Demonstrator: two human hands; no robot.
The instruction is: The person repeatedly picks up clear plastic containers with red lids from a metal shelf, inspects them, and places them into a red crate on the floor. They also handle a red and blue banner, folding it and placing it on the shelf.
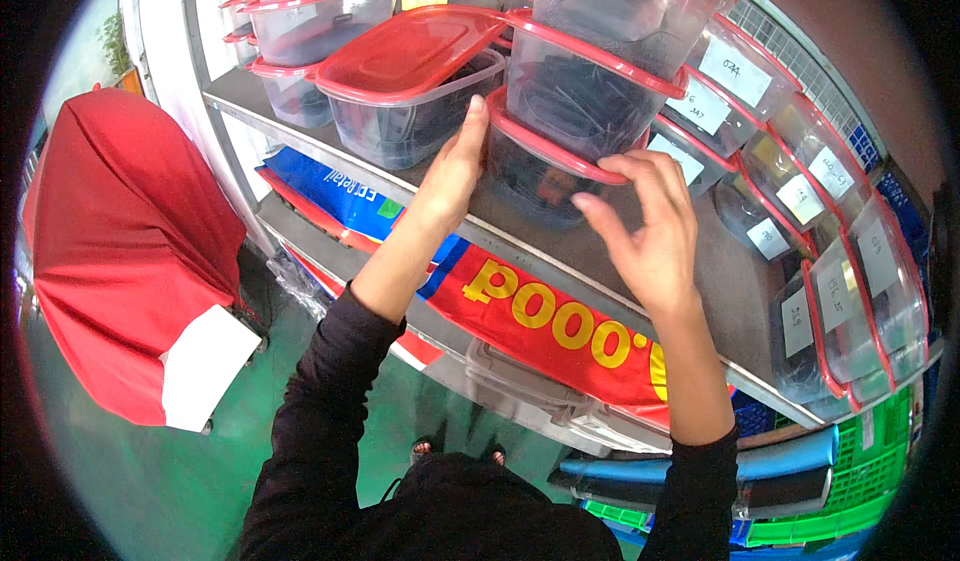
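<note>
In front of me a stack of clear plastic containers with red lids stands on a grey shelf. My left hand [462, 166] lies along the left side of the bottom container [535, 183], its fingers mostly hidden. On the right, my right hand [650, 216] has its fingers bent over the corner of that container's red lid [560, 151], thumb held lower down. Dark contents show through the walls. Resting on it is another container [570, 91] with dark, thin pieces inside. Left of my hands, a container [400, 126] has its red lid [420, 49] sitting askew, leaving part of the top uncovered.
More stacked containers [325, 31] stand at the back left. Labelled ones [735, 71] fill the right side of the grey shelf [715, 261]. Below hangs a red banner [540, 311]. Red cloth [130, 251] covers something at left. Green crates [875, 451] sit at lower right.
</note>
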